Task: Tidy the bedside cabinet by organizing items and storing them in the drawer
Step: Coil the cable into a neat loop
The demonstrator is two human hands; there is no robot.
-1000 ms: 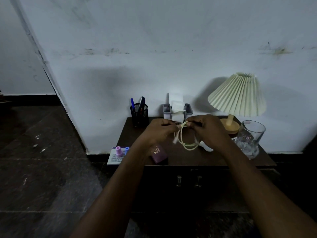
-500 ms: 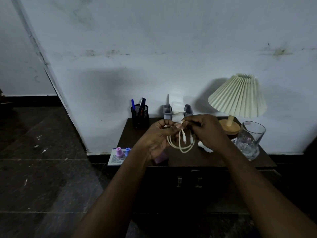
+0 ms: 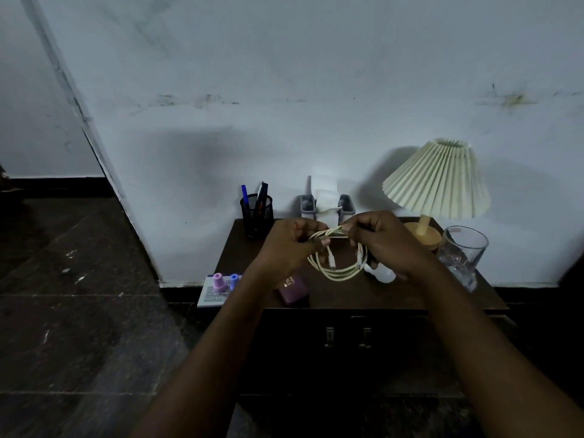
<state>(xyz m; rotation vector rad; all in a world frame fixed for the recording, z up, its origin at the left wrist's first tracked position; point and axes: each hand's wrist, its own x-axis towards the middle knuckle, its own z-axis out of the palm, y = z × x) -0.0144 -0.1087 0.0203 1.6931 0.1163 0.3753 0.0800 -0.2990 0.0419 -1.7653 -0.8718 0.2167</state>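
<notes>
Left hand (image 3: 290, 245) & right hand (image 3: 385, 245) each pinch the cable (image 3: 341, 270), loops hang wider vs 1s ago, so coil's nrly stash-ready imo.

Bedroom: bedside cabinet (image 3: 474, 298), lamp (image 3: 437, 180)

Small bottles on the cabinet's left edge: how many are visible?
2: a pink bottle and a blue bottle beside it, both on the white booklet at the front-left corner of the cabinet. The left forearm may hide more.
</notes>
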